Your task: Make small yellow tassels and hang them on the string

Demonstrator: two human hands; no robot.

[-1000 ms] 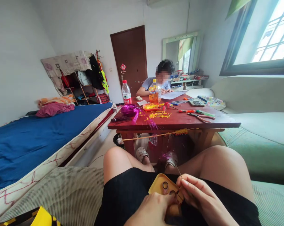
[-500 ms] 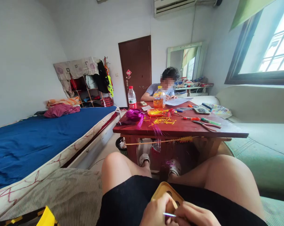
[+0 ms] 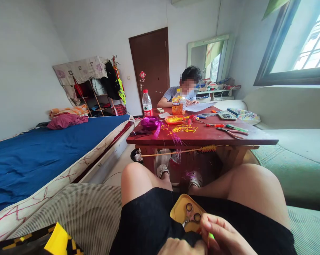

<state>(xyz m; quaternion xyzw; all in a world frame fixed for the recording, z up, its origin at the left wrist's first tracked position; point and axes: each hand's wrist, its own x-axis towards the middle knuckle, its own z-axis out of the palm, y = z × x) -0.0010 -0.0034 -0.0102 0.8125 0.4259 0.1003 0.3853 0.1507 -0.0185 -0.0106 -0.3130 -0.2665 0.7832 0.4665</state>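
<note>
Low in the picture, over my lap, my right hand (image 3: 220, 232) is closed in a pinch, with a small green and red piece (image 3: 210, 236) showing at its fingers. My left hand (image 3: 182, 247) is curled beside it, mostly cut off by the lower edge; its fingertips and anything in them are hidden. A yellow tray (image 3: 179, 207) rests on my black-clad lap just beyond both hands. In it lie scissors (image 3: 196, 216) with dark finger loops, their blades partly covered. A fine thread hangs in front of my left knee.
A red table (image 3: 154, 139) ahead carries a purple bundle (image 3: 151, 124), yellow strands (image 3: 183, 130), pliers (image 3: 230, 132), bottles and a phone. A stick (image 3: 173, 152) runs along its front. Another person (image 3: 173, 96) sits behind it. A bed (image 3: 56, 152) lies left, a sofa (image 3: 295, 141) right.
My left hand has dropped down off the tray, uncovering the scissors. The pale thin sliver between my hands is out of sight, and the green and red piece now shows. The view has shifted slightly.
</note>
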